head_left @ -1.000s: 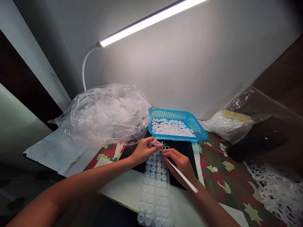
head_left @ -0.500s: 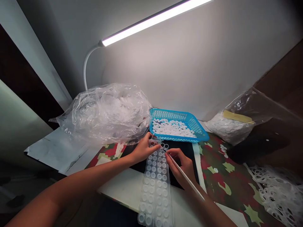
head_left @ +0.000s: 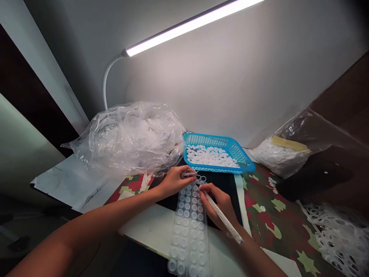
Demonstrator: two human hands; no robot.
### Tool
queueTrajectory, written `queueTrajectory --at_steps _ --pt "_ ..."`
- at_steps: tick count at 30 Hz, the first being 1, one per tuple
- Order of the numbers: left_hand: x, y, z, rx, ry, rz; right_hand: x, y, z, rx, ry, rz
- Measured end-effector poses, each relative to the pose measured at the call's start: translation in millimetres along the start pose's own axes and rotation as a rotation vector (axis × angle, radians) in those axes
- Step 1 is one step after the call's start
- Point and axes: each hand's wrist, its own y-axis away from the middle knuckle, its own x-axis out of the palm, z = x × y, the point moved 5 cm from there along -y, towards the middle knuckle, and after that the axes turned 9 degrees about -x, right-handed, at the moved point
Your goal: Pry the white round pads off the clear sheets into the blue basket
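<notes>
A long clear plastic tray (head_left: 188,227) with rows of round cups runs from the middle of the table toward me. At its far end, my left hand (head_left: 175,181) pinches the clear plastic edge between thumb and fingers. Close beside it on the right, my right hand (head_left: 219,204) is closed round a white stick-like tool (head_left: 226,221), its tip end near the tray's upper cups. Two white rings (head_left: 203,178) lie just beyond the tray on the black mat. Behind them stands a blue basket (head_left: 219,169) holding many small white discs (head_left: 211,156).
A big clear bag (head_left: 129,138) of white pieces sits at the back left. On the right are another bag (head_left: 276,154) with a yellow label and a heap of white netted plastic (head_left: 340,238). A lamp (head_left: 196,27) shines overhead.
My left fingers have shifted slightly at the tray's far end, and the clear plastic there looks raised. The white tool has turned in my right hand, showing a broader side.
</notes>
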Motion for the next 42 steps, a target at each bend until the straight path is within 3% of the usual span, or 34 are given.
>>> queueTrajectory --at_steps 9,15,19,27,42 --pt "-0.3 -0.4 1.0 0.016 0.014 -0.025 1.2 -0.7 2.6 -0.048 0.090 0.050" --pt "-0.2 -0.1 -1.4 0.014 0.041 -0.031 0.0 -2.5 12.4 -0.217 0.331 0.018" --pt "1.2 0.2 -0.4 0.016 0.058 -0.028 -0.2 -4.1 17.9 -0.291 0.370 -0.013" --pt "4.8 4.0 -2.8 0.049 0.052 -0.012 9.0 -5.5 13.4 -0.267 0.372 0.100" --pt "9.4 7.5 -4.6 0.071 0.090 0.042 7.7 -6.7 9.9 -0.211 0.312 0.068"
